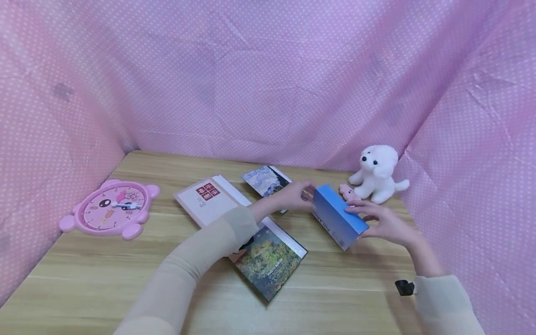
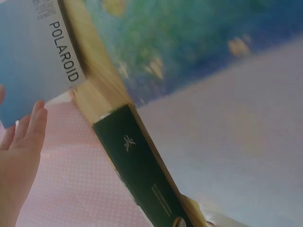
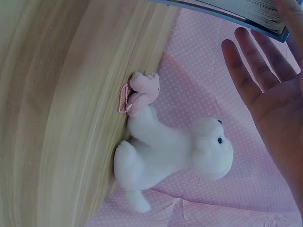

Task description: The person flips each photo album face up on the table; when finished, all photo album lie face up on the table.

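Both hands hold a blue photo album [image 1: 337, 216] with "POLAROID" printed on it, stood on its edge over the right half of the table. At its far left end, my left hand [image 1: 298, 195] has thumb and fingers on either side of the cover [image 2: 40, 56]. My right hand [image 1: 383, 223] grips the right end, its fingers reaching onto the blue edge. Page edges [image 3: 258, 14] show beside that thumb in the right wrist view. Left of the album, a painted photo album [image 1: 272, 260] lies flat, partly under my left forearm.
A cream album with red characters [image 1: 205, 200] and a swirl-painted album [image 1: 265, 180] lie behind my left arm. A white plush dog [image 1: 377, 174] and small pink toy [image 1: 348, 191] sit at back right. A pink clock [image 1: 113, 209] lies left. Pink dotted cloth [image 1: 268, 83] surrounds the table.
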`<action>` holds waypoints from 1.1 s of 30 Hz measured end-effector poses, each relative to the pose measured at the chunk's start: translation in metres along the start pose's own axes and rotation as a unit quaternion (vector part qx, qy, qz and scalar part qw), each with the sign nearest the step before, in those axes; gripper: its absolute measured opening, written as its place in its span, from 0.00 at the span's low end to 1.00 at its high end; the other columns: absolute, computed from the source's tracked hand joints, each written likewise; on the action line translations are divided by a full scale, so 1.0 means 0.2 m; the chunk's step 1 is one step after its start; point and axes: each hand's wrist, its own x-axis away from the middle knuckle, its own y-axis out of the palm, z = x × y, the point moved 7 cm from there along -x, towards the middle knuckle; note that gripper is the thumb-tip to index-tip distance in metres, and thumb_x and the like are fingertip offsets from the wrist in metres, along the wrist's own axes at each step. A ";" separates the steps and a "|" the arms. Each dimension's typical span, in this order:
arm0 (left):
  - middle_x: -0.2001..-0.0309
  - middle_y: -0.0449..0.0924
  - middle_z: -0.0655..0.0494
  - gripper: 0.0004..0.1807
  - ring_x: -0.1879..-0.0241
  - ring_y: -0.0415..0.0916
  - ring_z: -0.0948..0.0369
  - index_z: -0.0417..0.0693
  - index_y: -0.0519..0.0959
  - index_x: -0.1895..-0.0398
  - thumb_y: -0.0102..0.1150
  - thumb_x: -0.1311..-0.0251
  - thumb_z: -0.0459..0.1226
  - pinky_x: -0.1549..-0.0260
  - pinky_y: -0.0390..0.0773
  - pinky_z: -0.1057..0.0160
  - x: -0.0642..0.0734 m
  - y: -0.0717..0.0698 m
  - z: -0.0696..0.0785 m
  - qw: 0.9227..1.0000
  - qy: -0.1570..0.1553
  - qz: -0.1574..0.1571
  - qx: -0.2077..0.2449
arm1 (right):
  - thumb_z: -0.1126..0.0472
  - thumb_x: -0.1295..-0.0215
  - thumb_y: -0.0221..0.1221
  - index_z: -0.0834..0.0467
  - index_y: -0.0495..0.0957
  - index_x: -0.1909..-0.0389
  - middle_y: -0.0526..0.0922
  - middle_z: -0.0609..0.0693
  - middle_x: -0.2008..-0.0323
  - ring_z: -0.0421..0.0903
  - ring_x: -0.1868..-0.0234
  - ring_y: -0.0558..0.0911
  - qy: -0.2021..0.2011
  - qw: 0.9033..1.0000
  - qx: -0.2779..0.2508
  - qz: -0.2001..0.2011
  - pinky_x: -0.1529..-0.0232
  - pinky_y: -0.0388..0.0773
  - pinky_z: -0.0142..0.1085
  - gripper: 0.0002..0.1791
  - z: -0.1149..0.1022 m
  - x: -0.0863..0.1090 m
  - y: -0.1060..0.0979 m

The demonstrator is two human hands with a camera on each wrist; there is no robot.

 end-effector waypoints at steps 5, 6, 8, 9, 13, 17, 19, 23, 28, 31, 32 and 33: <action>0.48 0.77 0.50 0.30 0.50 0.78 0.59 0.43 0.68 0.39 0.66 0.44 0.38 0.54 0.77 0.72 0.02 -0.02 -0.02 1.000 -0.006 0.001 -0.024 | 0.57 0.58 0.73 0.56 0.75 0.42 0.70 0.60 0.38 0.26 0.40 0.66 -0.006 1.000 -0.001 -0.003 0.53 0.81 0.43 0.36 -0.01 -0.01 0.03; 0.48 0.77 0.51 0.29 0.50 0.78 0.60 0.44 0.68 0.39 0.65 0.44 0.40 0.54 0.78 0.71 0.03 -0.03 -0.02 0.999 -0.006 0.002 -0.035 | 0.56 0.57 0.73 0.56 0.74 0.42 0.70 0.60 0.38 0.26 0.40 0.65 -0.005 1.000 -0.001 -0.006 0.53 0.81 0.45 0.37 -0.02 -0.01 0.04; 0.49 0.79 0.53 0.29 0.50 0.78 0.62 0.48 0.69 0.39 0.63 0.42 0.45 0.54 0.78 0.70 0.04 -0.04 -0.02 0.998 -0.006 0.003 -0.055 | 0.56 0.56 0.73 0.56 0.73 0.40 0.70 0.59 0.37 0.27 0.40 0.65 -0.002 1.000 -0.003 -0.014 0.54 0.81 0.47 0.38 -0.03 -0.02 0.05; 0.49 0.79 0.54 0.28 0.50 0.78 0.62 0.49 0.69 0.39 0.62 0.41 0.46 0.53 0.78 0.69 0.05 -0.04 -0.02 0.998 -0.004 0.004 -0.064 | 0.55 0.56 0.73 0.56 0.73 0.40 0.70 0.59 0.37 0.28 0.39 0.65 0.000 1.000 -0.005 -0.018 0.54 0.80 0.48 0.38 -0.03 -0.02 0.06; 0.51 0.81 0.55 0.25 0.51 0.77 0.63 0.52 0.70 0.39 0.58 0.38 0.48 0.52 0.78 0.67 0.06 -0.06 0.00 0.996 0.009 0.005 -0.086 | 0.54 0.57 0.73 0.56 0.72 0.40 0.70 0.59 0.37 0.31 0.38 0.66 -0.005 1.000 -0.010 -0.026 0.55 0.81 0.47 0.40 -0.05 -0.03 0.09; 0.54 0.82 0.56 0.23 0.53 0.78 0.64 0.54 0.70 0.38 0.56 0.36 0.44 0.54 0.78 0.67 0.08 -0.06 0.00 0.995 0.025 0.002 -0.097 | 0.52 0.58 0.73 0.55 0.72 0.39 0.70 0.58 0.37 0.30 0.39 0.66 -0.008 0.999 -0.014 -0.028 0.56 0.82 0.43 0.40 -0.05 -0.04 0.11; 0.56 0.82 0.56 0.23 0.55 0.78 0.64 0.55 0.69 0.38 0.55 0.35 0.43 0.55 0.78 0.67 0.08 -0.06 0.00 0.995 0.031 0.000 -0.100 | 0.52 0.57 0.73 0.55 0.72 0.39 0.70 0.58 0.37 0.30 0.39 0.66 -0.007 0.999 -0.018 -0.030 0.56 0.82 0.41 0.40 -0.05 -0.05 0.12; 0.58 0.82 0.59 0.23 0.57 0.78 0.66 0.56 0.69 0.37 0.55 0.35 0.42 0.57 0.77 0.67 0.09 -0.06 -0.01 0.994 0.038 -0.006 -0.105 | 0.51 0.58 0.73 0.54 0.72 0.38 0.70 0.57 0.37 0.31 0.39 0.66 -0.005 0.999 -0.027 -0.028 0.55 0.82 0.41 0.41 -0.04 -0.05 0.13; 0.59 0.81 0.60 0.23 0.59 0.77 0.67 0.57 0.69 0.37 0.56 0.36 0.43 0.57 0.77 0.69 0.11 -0.06 -0.03 0.992 0.044 -0.013 -0.114 | 0.55 0.59 0.75 0.54 0.72 0.39 0.70 0.57 0.37 0.31 0.38 0.65 -0.012 0.998 -0.056 -0.026 0.55 0.82 0.41 0.42 -0.05 -0.04 0.16; 0.57 0.81 0.58 0.24 0.56 0.77 0.66 0.57 0.70 0.37 0.58 0.38 0.43 0.55 0.77 0.69 0.13 -0.06 -0.03 0.993 0.045 -0.018 -0.111 | 0.59 0.60 0.75 0.55 0.71 0.38 0.69 0.58 0.36 0.32 0.38 0.66 -0.018 0.997 -0.074 -0.030 0.56 0.82 0.42 0.43 -0.05 -0.04 0.17; 0.55 0.81 0.57 0.25 0.54 0.77 0.65 0.57 0.70 0.37 0.59 0.38 0.43 0.55 0.77 0.69 0.13 -0.06 -0.03 0.993 0.046 -0.021 -0.110 | 0.61 0.61 0.75 0.56 0.70 0.38 0.69 0.58 0.36 0.32 0.38 0.66 -0.021 0.996 -0.078 -0.033 0.56 0.82 0.43 0.43 -0.05 -0.04 0.18; 0.54 0.81 0.56 0.25 0.53 0.78 0.64 0.56 0.70 0.37 0.60 0.39 0.43 0.54 0.77 0.68 0.14 -0.06 -0.03 0.993 0.047 -0.023 -0.107 | 0.62 0.61 0.75 0.57 0.69 0.37 0.69 0.59 0.36 0.33 0.38 0.67 -0.023 0.996 -0.084 -0.036 0.55 0.82 0.44 0.44 -0.05 -0.04 0.19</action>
